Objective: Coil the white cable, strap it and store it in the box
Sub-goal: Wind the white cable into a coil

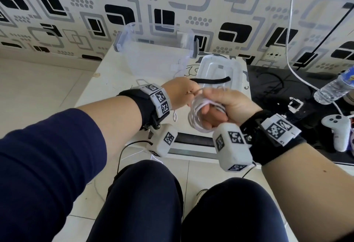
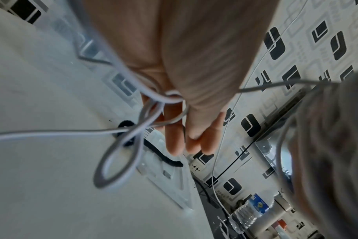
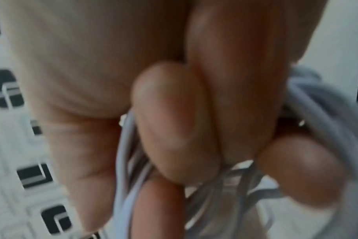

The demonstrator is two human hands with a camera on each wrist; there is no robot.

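Observation:
My right hand (image 1: 210, 115) grips a coil of white cable (image 1: 197, 119) above the table's front edge. In the right wrist view the curled fingers (image 3: 174, 122) close round several turns of the cable (image 3: 127, 177). Just left of it, my left hand (image 1: 188, 93) pinches a loose strand that runs into the coil. Seen from the left wrist, the cable (image 2: 165, 98) loops round that hand's fingers (image 2: 174, 137), and a slack loop hangs below. A black strap (image 1: 210, 80) lies across the clear lid (image 1: 237, 69), beyond both hands. The open clear box (image 1: 122, 38) stands behind, by the wall.
Another thin white cord (image 1: 289, 30) hangs down the wall at the right. A water bottle (image 1: 335, 88) and a white game controller (image 1: 337, 128) lie on the dark surface to the right. The white table (image 1: 107, 88) ends just before my knees.

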